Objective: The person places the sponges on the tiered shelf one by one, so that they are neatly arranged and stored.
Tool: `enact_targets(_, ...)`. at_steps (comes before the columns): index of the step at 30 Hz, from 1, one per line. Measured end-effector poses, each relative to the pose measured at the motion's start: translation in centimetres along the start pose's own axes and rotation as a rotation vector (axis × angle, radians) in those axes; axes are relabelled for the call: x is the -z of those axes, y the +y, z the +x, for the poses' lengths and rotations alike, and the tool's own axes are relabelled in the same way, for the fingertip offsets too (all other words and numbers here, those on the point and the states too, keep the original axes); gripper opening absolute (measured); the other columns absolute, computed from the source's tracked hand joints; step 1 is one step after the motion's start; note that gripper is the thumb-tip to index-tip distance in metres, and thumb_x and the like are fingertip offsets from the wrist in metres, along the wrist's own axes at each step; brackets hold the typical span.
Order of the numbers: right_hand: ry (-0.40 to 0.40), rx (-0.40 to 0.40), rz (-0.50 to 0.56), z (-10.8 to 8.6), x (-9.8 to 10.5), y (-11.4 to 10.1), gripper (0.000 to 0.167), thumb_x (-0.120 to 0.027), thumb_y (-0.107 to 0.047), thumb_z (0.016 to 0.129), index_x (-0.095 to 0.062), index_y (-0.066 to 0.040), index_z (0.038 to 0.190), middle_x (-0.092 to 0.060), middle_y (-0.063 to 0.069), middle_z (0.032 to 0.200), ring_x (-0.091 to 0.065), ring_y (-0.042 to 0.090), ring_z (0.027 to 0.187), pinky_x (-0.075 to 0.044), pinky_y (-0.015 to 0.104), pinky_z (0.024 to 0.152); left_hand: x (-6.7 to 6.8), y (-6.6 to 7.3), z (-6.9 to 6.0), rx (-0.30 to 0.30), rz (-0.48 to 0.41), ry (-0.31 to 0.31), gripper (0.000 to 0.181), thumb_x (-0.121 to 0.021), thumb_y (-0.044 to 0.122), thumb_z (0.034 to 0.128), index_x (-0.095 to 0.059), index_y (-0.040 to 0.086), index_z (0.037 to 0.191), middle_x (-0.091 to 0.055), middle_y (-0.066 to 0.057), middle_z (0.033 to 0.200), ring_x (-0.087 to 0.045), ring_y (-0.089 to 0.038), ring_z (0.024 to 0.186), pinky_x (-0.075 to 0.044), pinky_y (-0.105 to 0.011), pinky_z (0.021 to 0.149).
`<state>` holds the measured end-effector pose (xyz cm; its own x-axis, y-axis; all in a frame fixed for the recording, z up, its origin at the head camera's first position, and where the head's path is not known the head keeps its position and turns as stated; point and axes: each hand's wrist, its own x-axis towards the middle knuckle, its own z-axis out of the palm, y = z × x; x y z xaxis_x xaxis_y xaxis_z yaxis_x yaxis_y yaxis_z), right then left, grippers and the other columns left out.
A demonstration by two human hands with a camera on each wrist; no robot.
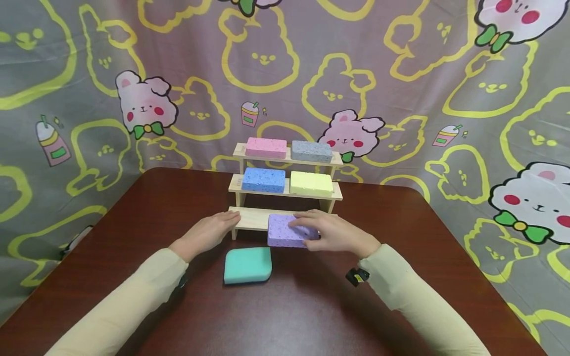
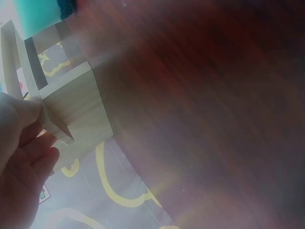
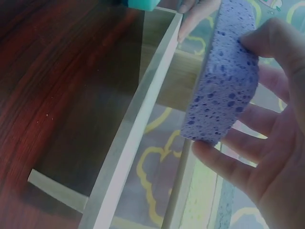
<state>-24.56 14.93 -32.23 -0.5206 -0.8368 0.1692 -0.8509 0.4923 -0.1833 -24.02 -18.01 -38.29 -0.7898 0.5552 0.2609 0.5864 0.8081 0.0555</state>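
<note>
A purple sponge is in my right hand, thumb and fingers on its edges; the right wrist view shows the pitted sponge just off the lowest step. My left hand holds the left end of that step on the three-tier wooden stand. In the left wrist view, the thumb and curled fingers pinch the end of the board. A teal sponge with rounded corners lies on the table in front of the stand.
Pink and grey sponges sit on the top tier. Blue and yellow ones sit on the middle tier. The stand is on a dark brown table, with a patterned curtain behind.
</note>
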Motion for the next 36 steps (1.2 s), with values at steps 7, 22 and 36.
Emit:
enact_targets(7,0.032,0.034,-0.017,1.5,-0.5,0.1,0.045,-0.061,-0.028,0.085,-0.055,-0.018,0.129,-0.043,0.007,0.138,-0.041,0.021,0.124,-0.042,0.038,0.094,-0.1,-0.1,0.1,-0.023,0.016,0.021,0.036,-0.059,0.002,0.0887,-0.056,-0.001,0.124,-0.053,-0.016,0.127,-0.049,-0.03,0.116,-0.043,-0.043,0.093)
enact_targets(22,0.078,0.102,-0.122,5.4,-2.2,0.5,0.039,-0.061,-0.025,0.085,-0.06,-0.015,0.123,-0.05,0.01,0.132,-0.046,0.021,0.12,-0.043,0.036,0.093,-0.3,-0.1,0.1,-0.026,0.015,0.019,0.037,-0.06,0.003,0.088,-0.055,-0.002,0.125,-0.053,-0.017,0.126,-0.05,-0.031,0.115,-0.044,-0.044,0.092)
enact_targets(36,0.101,0.09,-0.146,7.6,-3.6,1.1,0.036,-0.061,-0.023,0.084,-0.063,-0.015,0.118,-0.052,0.013,0.129,-0.048,0.027,0.118,-0.047,0.039,0.087,-0.2,-0.1,0.1,-0.018,0.011,0.012,0.039,-0.06,0.004,0.0885,-0.054,-0.001,0.127,-0.052,-0.017,0.127,-0.05,-0.031,0.116,-0.044,-0.044,0.092)
